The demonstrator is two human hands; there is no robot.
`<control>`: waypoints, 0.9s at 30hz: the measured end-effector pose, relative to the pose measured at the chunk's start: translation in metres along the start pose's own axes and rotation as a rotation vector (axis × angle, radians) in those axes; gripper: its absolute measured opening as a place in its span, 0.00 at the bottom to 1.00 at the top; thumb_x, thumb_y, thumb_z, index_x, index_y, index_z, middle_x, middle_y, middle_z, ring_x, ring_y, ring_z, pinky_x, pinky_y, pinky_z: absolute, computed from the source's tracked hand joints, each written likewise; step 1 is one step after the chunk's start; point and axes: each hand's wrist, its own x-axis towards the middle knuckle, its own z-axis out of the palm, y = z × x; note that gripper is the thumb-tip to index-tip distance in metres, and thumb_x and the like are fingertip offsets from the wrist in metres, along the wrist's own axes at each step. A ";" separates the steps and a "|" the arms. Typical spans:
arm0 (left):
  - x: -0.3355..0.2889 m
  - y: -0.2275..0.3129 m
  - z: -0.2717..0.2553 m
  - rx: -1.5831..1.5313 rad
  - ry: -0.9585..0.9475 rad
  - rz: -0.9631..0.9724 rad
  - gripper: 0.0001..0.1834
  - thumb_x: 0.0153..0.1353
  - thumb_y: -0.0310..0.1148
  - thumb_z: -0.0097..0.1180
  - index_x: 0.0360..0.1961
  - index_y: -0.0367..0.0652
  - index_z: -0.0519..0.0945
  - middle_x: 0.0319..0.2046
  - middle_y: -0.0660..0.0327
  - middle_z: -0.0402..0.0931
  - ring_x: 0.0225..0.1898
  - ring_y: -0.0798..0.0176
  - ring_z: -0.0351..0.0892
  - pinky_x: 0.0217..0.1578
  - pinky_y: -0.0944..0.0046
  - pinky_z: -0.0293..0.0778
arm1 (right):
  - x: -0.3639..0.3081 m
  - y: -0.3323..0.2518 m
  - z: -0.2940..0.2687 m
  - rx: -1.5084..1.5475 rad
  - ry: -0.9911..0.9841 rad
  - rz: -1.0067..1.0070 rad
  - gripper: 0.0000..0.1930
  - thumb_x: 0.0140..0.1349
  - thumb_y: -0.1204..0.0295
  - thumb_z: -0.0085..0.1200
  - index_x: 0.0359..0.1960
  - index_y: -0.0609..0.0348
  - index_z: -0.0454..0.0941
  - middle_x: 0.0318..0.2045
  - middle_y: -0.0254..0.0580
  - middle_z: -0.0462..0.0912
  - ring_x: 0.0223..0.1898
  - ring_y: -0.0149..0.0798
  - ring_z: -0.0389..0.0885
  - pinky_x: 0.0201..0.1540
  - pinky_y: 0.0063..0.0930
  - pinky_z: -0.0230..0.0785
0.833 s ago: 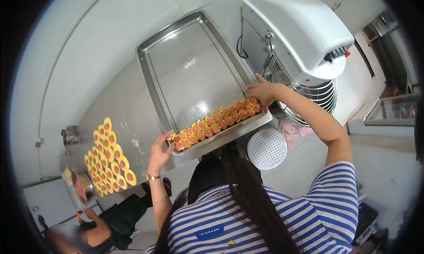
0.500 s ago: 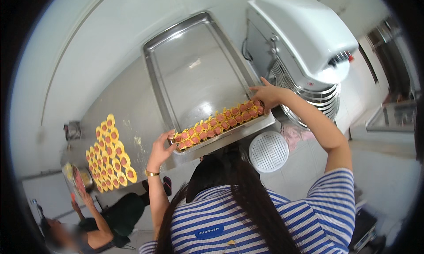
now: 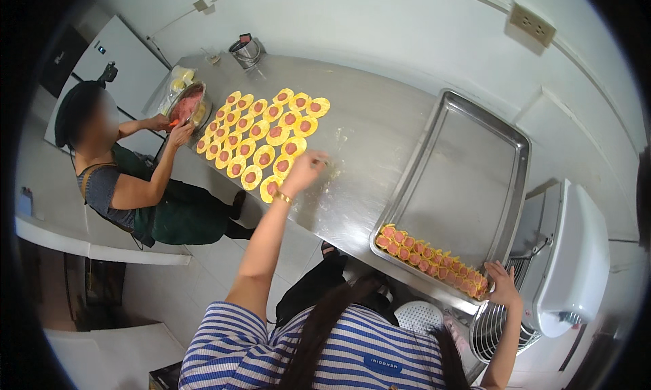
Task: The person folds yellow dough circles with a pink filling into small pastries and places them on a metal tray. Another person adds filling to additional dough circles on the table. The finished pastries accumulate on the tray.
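Observation:
My left hand (image 3: 306,172), a gold-coloured bracelet at its wrist, hovers by the right edge of several flat yellow dough wrappers (image 3: 277,134), each topped with a pink lump of meat filling. Its fingers look loosely apart and a little blurred, with nothing visible in them. My right hand (image 3: 502,286) has its fingers spread at the near right corner of a large metal tray (image 3: 521,146), beside the end of the filled dumplings (image 3: 434,262). These open-topped yellow dumplings with pink filling stand packed in rows along the tray's near side.
A steel table (image 3: 359,98) carries the wrappers and tray. At left a co-worker in a green apron (image 3: 183,210) holds a metal bowl of pink filling (image 3: 190,107). A metal pail (image 3: 245,51) stands at the back. Right of the tray is a white mixer (image 3: 576,261); a perforated white stool (image 3: 417,317) stands below.
My left hand has left the tray's near left corner and swung left to the wrappers. My right hand stays at the tray's right end. The view has turned left, showing more of the co-worker.

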 end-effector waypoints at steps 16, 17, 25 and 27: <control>0.277 -0.300 -0.126 0.378 0.054 0.010 0.14 0.53 0.35 0.50 0.32 0.37 0.83 0.32 0.44 0.80 0.35 0.44 0.81 0.37 0.50 0.73 | -0.002 -0.216 0.002 0.334 0.468 0.260 0.25 0.47 0.77 0.61 0.51 0.61 0.75 0.52 0.51 0.77 0.56 0.53 0.73 0.59 0.37 0.64; 0.288 -0.308 -0.126 0.400 -0.025 0.067 0.13 0.52 0.35 0.50 0.29 0.36 0.82 0.30 0.43 0.80 0.33 0.42 0.80 0.35 0.48 0.72 | -0.009 -0.224 0.009 0.403 0.533 0.278 0.24 0.48 0.76 0.61 0.51 0.61 0.76 0.51 0.51 0.78 0.55 0.52 0.74 0.59 0.37 0.64; 0.351 -0.350 -0.128 0.122 -0.266 0.042 0.14 0.52 0.35 0.63 0.27 0.32 0.80 0.21 0.59 0.78 0.22 0.63 0.75 0.27 0.62 0.73 | -0.104 -0.248 0.050 0.682 1.077 0.713 0.19 0.50 0.82 0.58 0.47 0.65 0.78 0.44 0.41 0.80 0.46 0.37 0.77 0.53 0.29 0.69; 0.362 -0.359 -0.130 0.055 -0.350 -0.100 0.13 0.53 0.33 0.60 0.33 0.32 0.80 0.29 0.57 0.81 0.30 0.62 0.79 0.33 0.64 0.74 | -0.122 -0.256 0.057 0.685 1.099 0.814 0.18 0.52 0.82 0.58 0.47 0.64 0.78 0.45 0.40 0.80 0.47 0.36 0.78 0.54 0.29 0.69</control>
